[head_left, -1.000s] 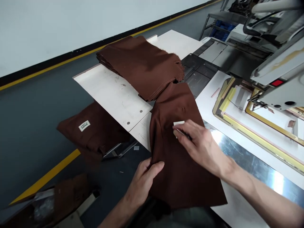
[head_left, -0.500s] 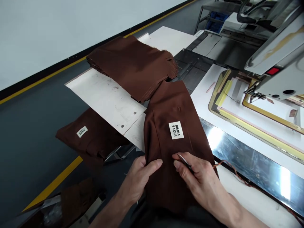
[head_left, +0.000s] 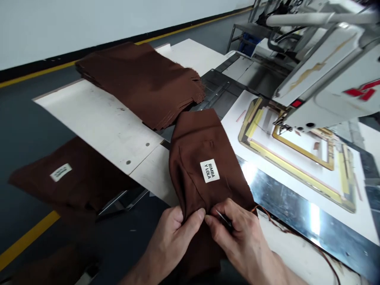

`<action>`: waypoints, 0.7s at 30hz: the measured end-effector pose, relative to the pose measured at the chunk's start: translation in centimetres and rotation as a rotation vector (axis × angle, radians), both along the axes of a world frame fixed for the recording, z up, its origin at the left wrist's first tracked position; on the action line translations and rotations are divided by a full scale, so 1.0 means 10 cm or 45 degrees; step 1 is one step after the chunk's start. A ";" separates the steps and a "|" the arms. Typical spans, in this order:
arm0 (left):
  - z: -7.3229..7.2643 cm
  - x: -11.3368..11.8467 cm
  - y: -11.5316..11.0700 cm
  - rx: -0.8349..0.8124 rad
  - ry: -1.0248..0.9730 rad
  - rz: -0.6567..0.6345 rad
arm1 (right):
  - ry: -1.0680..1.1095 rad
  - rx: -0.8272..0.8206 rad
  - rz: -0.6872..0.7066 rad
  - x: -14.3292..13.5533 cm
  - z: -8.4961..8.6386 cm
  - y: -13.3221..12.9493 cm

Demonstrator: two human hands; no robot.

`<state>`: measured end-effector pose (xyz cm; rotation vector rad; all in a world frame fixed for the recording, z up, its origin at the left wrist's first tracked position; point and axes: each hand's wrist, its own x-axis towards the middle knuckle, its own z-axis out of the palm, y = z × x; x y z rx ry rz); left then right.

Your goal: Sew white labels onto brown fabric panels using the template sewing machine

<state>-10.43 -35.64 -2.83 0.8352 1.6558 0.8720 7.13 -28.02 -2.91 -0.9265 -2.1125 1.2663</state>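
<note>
The white label is on the brown panel before me, stitched or not I can't tell, my left hand and right hand pinching that cloth, the right also gripping a slim tool, the stack beyond showing no label

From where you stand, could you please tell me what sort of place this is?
Probably a garment workshop: the white machine, likely for sewing, the stack of brown fabric and the handheld brown cloth suggest that.
</note>
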 end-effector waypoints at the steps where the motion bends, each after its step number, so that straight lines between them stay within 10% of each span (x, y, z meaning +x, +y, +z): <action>1: 0.01 0.04 0.03 0.006 0.015 -0.032 | -0.023 0.033 -0.037 0.03 0.01 0.00; 21: -0.19 0.52 0.24 0.681 0.556 -0.338 | -0.147 0.024 -0.385 0.36 0.00 0.06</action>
